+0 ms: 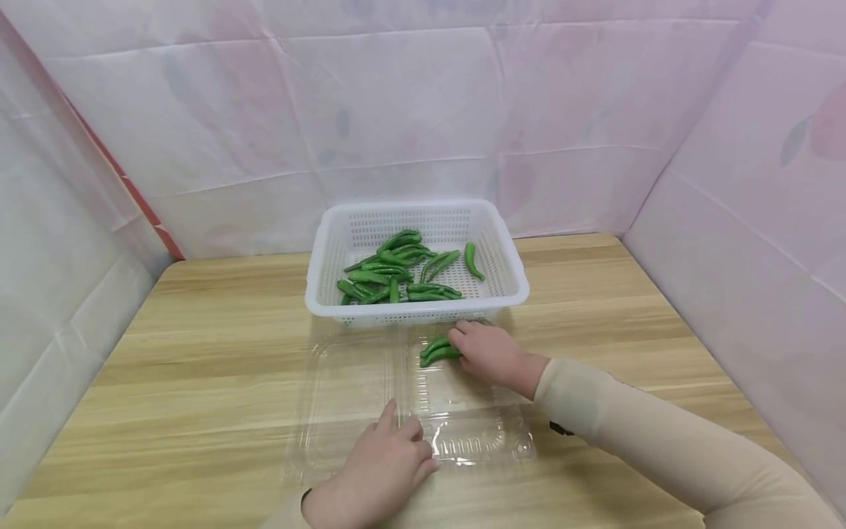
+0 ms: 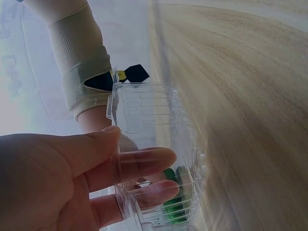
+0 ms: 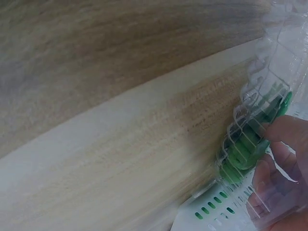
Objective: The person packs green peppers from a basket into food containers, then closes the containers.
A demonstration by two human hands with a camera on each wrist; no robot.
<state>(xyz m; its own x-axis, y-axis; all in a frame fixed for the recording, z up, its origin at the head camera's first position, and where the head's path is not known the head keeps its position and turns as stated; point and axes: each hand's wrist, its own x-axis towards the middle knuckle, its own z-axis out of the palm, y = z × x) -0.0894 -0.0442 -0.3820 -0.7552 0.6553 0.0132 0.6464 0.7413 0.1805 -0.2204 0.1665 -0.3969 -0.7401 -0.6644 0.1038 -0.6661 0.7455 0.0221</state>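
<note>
A clear plastic clamshell container (image 1: 456,404) lies spread on the table, its flat lid (image 1: 350,375) to the left. At its far end my right hand (image 1: 490,354) holds green chili peppers (image 1: 439,353) over the base, with their left ends sticking out beyond the fingers. The right wrist view has the thumb against these peppers (image 3: 248,144), behind the ribbed wall. My left hand (image 1: 383,466) rests at the container's near edge and hinge. In the left wrist view its fingers (image 2: 149,161) extend behind the clear wall, with the thumb at the rim.
Just behind the container stands a white perforated basket (image 1: 418,310) with many more green chili peppers (image 1: 390,268). A wooden table (image 1: 198,382) carries everything. Patterned cloth walls (image 1: 396,110) enclose the back and both sides.
</note>
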